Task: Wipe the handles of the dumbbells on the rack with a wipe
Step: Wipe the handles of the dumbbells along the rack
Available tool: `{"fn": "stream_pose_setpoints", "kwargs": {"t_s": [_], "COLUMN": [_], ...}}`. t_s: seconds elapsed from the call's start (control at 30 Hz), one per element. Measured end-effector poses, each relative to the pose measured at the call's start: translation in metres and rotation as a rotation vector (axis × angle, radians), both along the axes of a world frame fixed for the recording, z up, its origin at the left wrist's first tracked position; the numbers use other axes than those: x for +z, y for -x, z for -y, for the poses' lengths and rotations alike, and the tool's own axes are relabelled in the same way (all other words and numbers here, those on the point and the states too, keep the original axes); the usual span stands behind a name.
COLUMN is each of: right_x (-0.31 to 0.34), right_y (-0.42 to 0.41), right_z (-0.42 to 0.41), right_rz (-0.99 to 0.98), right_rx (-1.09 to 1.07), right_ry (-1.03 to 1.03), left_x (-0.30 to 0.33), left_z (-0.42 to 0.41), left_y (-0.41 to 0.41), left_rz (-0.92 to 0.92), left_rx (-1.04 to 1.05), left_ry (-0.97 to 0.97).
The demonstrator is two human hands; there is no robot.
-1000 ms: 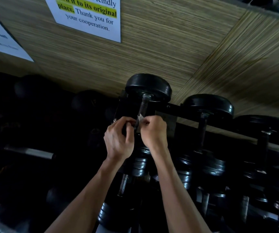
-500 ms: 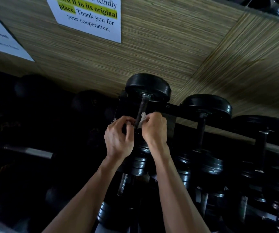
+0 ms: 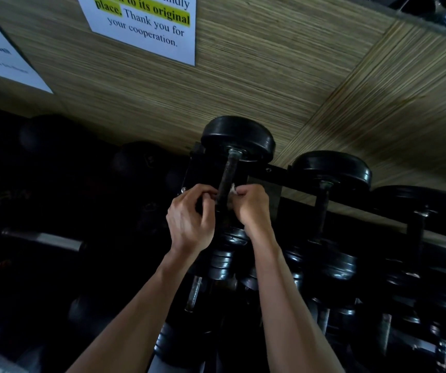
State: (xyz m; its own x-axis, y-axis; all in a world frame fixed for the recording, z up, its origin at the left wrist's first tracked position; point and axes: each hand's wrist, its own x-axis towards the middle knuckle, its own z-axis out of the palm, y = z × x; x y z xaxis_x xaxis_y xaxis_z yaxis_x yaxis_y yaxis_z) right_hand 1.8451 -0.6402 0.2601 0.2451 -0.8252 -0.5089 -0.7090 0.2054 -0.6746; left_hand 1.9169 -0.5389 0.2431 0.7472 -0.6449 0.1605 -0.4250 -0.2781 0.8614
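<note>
A black dumbbell stands on the top row of the rack (image 3: 278,175), its round head (image 3: 238,137) at the far end and its dark knurled handle (image 3: 227,173) running toward me. Both my hands are at the lower part of that handle. My left hand (image 3: 189,219) sits on its left side with fingers curled in. My right hand (image 3: 248,207) is on its right side, pinching a small white wipe (image 3: 233,189) against the handle. Only a corner of the wipe shows; whether the left fingers also hold it is hidden.
More black dumbbells (image 3: 329,170) line the rack to the right, and lower rows (image 3: 227,259) sit under my arms. A steel bar (image 3: 41,239) lies in the dark at left. A woven wall with a printed notice (image 3: 146,25) stands behind.
Both hands have stayed on the same handle, shifting slightly along it. The wipe's white corner now shows a little higher beside the right hand.
</note>
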Motion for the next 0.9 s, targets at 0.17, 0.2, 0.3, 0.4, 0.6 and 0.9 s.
{"fn": "stream_pose_setpoints", "kwargs": {"t_s": [0.17, 0.2, 0.3, 0.4, 0.6, 0.9], "right_x": [-0.001, -0.002, -0.005, -0.007, -0.011, -0.011], "right_y": [0.008, 0.006, -0.001, -0.001, -0.003, -0.008], "right_z": [-0.008, -0.007, 0.000, 0.001, 0.004, 0.002], "right_rz": [0.066, 0.068, 0.052, 0.037, 0.046, -0.027], "right_rx": [0.031, 0.030, -0.010, -0.027, -0.068, 0.010], "right_ry": [0.035, 0.038, 0.062, 0.075, 0.117, 0.220], "left_x": [0.000, -0.001, -0.003, -0.003, -0.005, -0.005], "left_z": [0.000, 0.000, 0.001, 0.001, 0.001, 0.002], "left_y": [0.000, 0.000, -0.001, 0.000, 0.000, 0.000], "left_rz": [-0.003, -0.007, -0.013, -0.010, -0.011, -0.010], "left_rx": [0.006, 0.006, 0.006, 0.014, 0.006, 0.011], "left_ry": [0.010, 0.009, 0.002, 0.001, 0.003, -0.003]}}
